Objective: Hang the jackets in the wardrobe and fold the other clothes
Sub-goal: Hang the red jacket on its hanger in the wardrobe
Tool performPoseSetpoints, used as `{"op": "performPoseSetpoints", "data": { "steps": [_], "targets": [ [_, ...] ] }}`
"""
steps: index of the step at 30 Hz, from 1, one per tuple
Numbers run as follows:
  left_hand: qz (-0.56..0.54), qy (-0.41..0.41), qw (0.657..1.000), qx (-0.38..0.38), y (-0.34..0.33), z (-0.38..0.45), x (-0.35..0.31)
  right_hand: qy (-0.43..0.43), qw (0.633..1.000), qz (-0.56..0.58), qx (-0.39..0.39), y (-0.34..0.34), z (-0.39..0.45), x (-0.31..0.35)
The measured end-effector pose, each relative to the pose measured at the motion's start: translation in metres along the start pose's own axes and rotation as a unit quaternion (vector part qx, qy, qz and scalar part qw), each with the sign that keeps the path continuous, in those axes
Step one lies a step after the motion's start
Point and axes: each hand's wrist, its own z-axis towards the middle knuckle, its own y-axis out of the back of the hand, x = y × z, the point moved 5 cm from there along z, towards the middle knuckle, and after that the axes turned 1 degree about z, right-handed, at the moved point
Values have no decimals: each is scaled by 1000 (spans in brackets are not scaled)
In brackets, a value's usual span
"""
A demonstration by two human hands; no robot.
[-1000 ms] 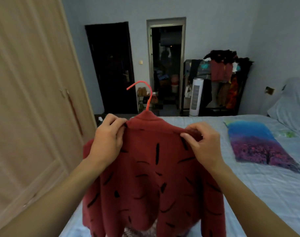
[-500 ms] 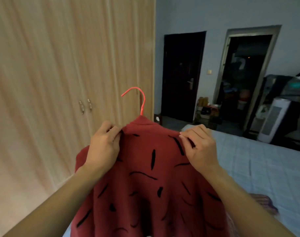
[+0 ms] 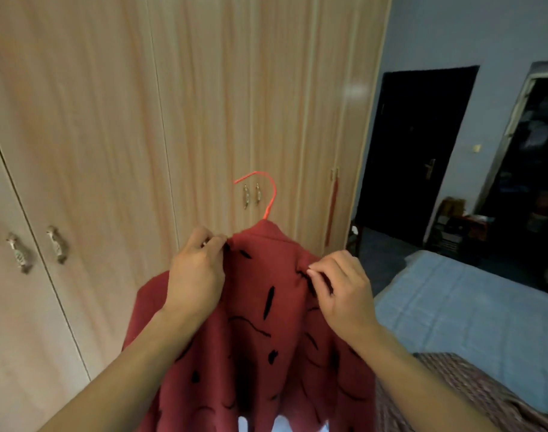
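Now that I have turned from the bed (image 3: 472, 310) to face the closed wardrobe (image 3: 204, 104), both hands, left (image 3: 196, 275) and right (image 3: 341, 291), pinch the red jacket (image 3: 266, 338) at its shoulders on its hanger (image 3: 268, 194); a door must open next.

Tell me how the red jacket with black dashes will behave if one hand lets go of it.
The red jacket with black dashes is probably floppy: it drapes in folds below the left hand and right hand. It would likely sag and tilt on the orange hanger, perhaps slipping off one shoulder.
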Motion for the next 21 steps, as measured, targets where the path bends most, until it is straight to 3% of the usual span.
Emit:
{"op": "performPoseSetpoints", "data": {
  "steps": [4, 11, 15, 21],
  "targets": [
    [-20, 9, 999, -26, 26, -5, 42, -18, 998, 17, 52, -54, 3, 31],
    [8, 11, 997, -74, 50, -15, 109, -98, 986, 63, 122, -111, 13, 16],
    [50, 18, 994, -99, 51, -7, 137, -212, 946, 73, 234, -156, 8, -25],
    [84, 40, 992, -90, 44, 17, 158, -263, 940, 125, 177, -205, 26, -67]
  ]
}}
